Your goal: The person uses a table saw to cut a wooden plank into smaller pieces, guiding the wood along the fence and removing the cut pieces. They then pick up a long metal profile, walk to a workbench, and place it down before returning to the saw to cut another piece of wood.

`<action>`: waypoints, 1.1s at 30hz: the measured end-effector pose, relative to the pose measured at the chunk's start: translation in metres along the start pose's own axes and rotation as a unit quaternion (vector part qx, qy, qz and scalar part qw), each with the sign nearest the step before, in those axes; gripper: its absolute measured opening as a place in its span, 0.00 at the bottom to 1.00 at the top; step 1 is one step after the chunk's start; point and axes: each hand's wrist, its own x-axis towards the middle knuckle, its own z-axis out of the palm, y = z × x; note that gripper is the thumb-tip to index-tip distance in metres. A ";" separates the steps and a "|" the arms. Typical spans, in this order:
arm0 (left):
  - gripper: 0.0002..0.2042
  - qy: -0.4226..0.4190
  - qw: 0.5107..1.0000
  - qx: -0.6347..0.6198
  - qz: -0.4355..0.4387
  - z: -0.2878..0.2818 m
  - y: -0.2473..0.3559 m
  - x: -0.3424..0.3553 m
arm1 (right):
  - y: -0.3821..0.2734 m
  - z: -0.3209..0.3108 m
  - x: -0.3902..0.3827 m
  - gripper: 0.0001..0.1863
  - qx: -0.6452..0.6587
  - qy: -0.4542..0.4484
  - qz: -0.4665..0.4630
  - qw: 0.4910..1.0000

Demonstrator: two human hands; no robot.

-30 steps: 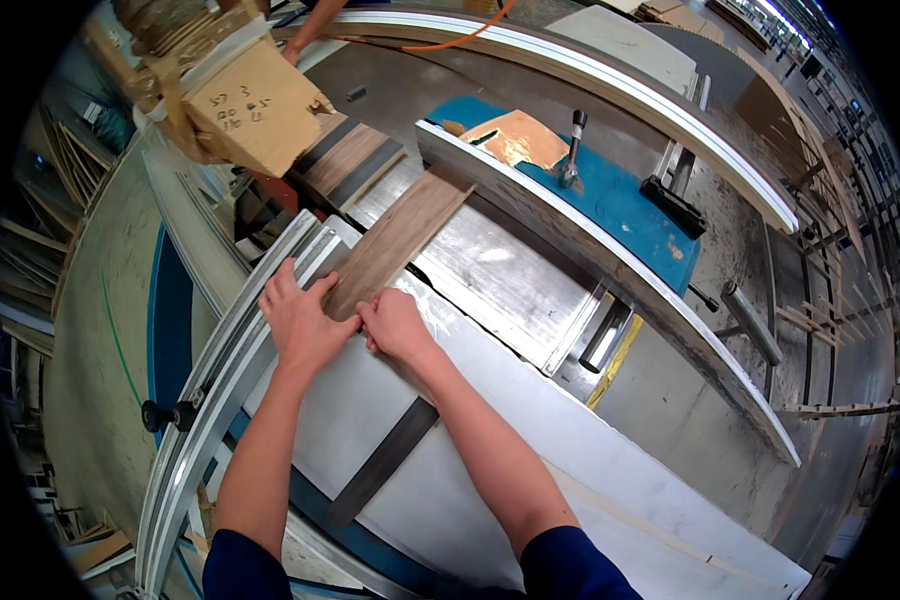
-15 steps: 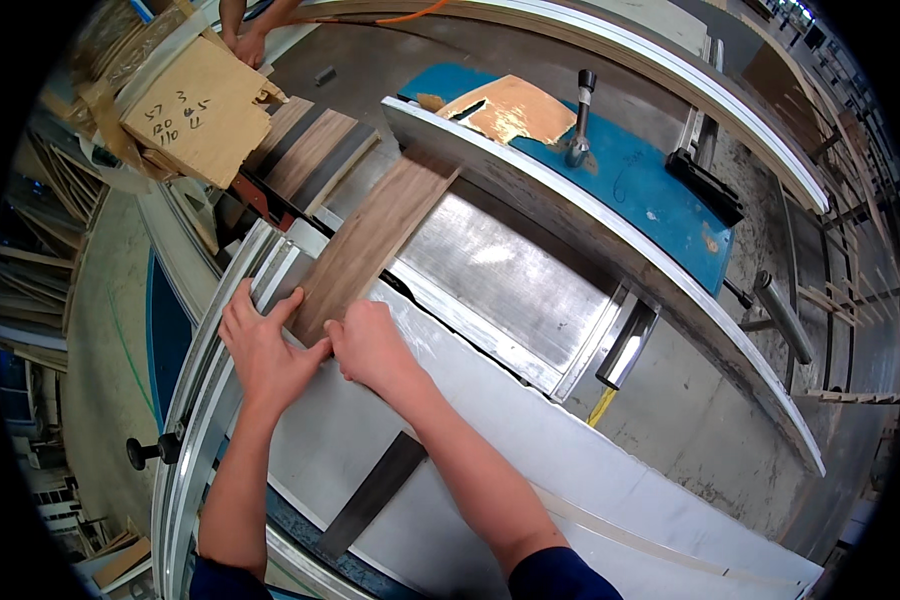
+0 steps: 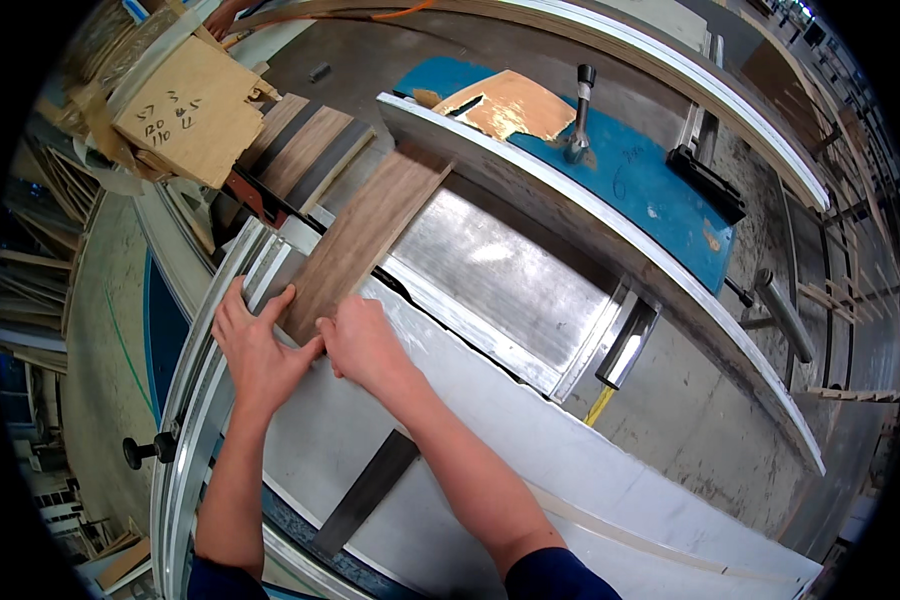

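Pressing flat brown wood plank (image 3: 365,240) | hands: left (image 3: 255,350), right (image 3: 362,345), open-palmed | smooth steel table (image 3: 490,270)

Cardboard sheet (image 3: 192,110): upper left of frame; tan, roughly square, tilted, dark handwriting on its face.
Labels, signs, screens: none.

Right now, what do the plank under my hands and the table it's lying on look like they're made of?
The plank looks like wood or wood veneer: brown, matt, with grain lines running along its length. Whether it is solid cannot be told. The table looks like bare metal, likely steel or aluminium: grey, brushed, with a soft bright reflection. Both the left hand and the right hand press on the plank's near end.
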 end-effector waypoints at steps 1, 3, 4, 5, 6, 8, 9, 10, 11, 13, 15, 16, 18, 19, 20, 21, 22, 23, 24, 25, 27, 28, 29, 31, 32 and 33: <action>0.30 0.005 1.000 -0.002 0.000 0.002 -0.002 -0.002 | 0.000 0.002 -0.001 0.21 -0.013 0.005 -0.014 1.000; 0.31 0.015 1.000 -0.008 0.015 0.004 -0.009 -0.004 | -0.001 0.003 -0.001 0.21 -0.013 -0.001 -0.005 1.000; 0.32 0.020 0.999 -0.011 0.022 0.005 -0.012 -0.005 | 0.000 0.004 -0.001 0.21 -0.012 -0.004 0.000 1.000; 0.34 0.005 0.999 -0.016 0.031 0.005 -0.014 -0.005 | 0.002 0.006 0.000 0.21 -0.026 0.004 0.006 1.000; 0.35 -0.010 0.999 -0.020 0.039 0.002 -0.013 -0.003 | 0.007 0.006 0.003 0.21 -0.041 0.013 0.011 0.999; 0.38 -0.037 0.998 -0.024 0.045 -0.005 -0.016 -0.003 | 0.004 0.008 0.001 0.21 -0.041 0.009 0.023 0.999; 0.39 -0.049 0.997 -0.026 0.046 -0.009 -0.017 -0.003 | 0.002 0.007 0.000 0.21 -0.028 0.001 0.030 0.999; 0.40 -0.059 0.996 -0.032 0.051 -0.010 -0.017 -0.002 | -0.002 0.004 -0.001 0.21 -0.018 -0.002 0.037 0.999; 0.40 -0.065 0.996 -0.035 0.050 -0.011 -0.018 -0.001 | -0.004 0.003 -0.002 0.21 -0.017 -0.003 0.046 0.999; 0.40 -0.075 0.995 -0.042 0.050 -0.013 -0.020 0.000 | -0.008 0.003 -0.002 0.21 -0.016 -0.002 0.066 0.998; 0.40 -0.079 0.994 -0.050 0.051 -0.013 -0.023 0.000 | -0.012 0.001 -0.003 0.20 -0.021 -0.014 0.077 0.997; 0.40 -0.074 0.994 -0.050 0.055 -0.011 -0.026 0.000 | -0.014 0.000 -0.004 0.19 -0.022 -0.013 0.079 0.997; 0.41 -0.066 0.995 -0.036 0.060 -0.010 -0.030 -0.002 | -0.016 0.001 -0.004 0.18 -0.030 -0.020 0.076 0.996; 0.41 -0.067 0.995 -0.033 0.061 -0.009 -0.030 -0.002 | -0.014 0.002 -0.004 0.18 -0.034 -0.015 0.067 0.997; 0.41 -0.068 0.995 -0.030 0.062 -0.009 -0.031 -0.002 | -0.010 0.004 -0.004 0.18 -0.039 -0.010 0.058 0.998; 0.41 -0.069 0.995 -0.027 0.063 -0.009 -0.032 -0.002 | -0.009 0.005 -0.004 0.17 -0.043 -0.005 0.050 0.998; 0.41 -0.074 0.995 -0.030 0.064 -0.009 -0.033 -0.001 | -0.009 0.005 -0.004 0.17 -0.047 -0.010 0.045 0.998; 0.41 -0.080 0.994 -0.032 0.064 -0.011 -0.033 0.000 | -0.010 0.004 -0.005 0.17 -0.052 -0.016 0.041 0.998; 0.41 -0.085 0.994 -0.034 0.064 -0.012 -0.034 0.000 | -0.010 0.003 -0.005 0.17 -0.056 -0.021 0.037 0.998; 0.42 -0.090 0.993 -0.037 0.067 -0.013 -0.035 0.000 | -0.009 0.003 -0.006 0.17 -0.051 -0.018 0.032 0.998; 0.43 -0.100 0.992 -0.042 0.071 -0.013 -0.037 0.000 | -0.007 0.004 -0.007 0.17 -0.041 -0.011 0.022 0.999; 0.43 -0.098 0.992 -0.038 0.074 -0.013 -0.038 0.001 | -0.008 0.004 -0.007 0.17 -0.031 -0.010 0.026 0.999; 0.43 -0.096 0.992 -0.034 0.077 -0.012 -0.039 0.001 | -0.008 0.005 -0.007 0.17 -0.020 -0.008 0.030 0.999; 0.44 -0.094 0.992 -0.028 0.075 -0.009 -0.040 0.000 | -0.008 0.005 -0.007 0.17 -0.009 -0.005 0.034 0.999; 0.44 -0.092 0.993 -0.027 0.071 -0.008 -0.040 0.000 | -0.009 0.005 -0.006 0.17 -0.008 -0.003 0.034 0.999; 0.44 -0.091 0.993 -0.026 0.066 -0.007 -0.039 0.001 | -0.009 0.004 -0.006 0.17 -0.007 -0.001 0.035 0.999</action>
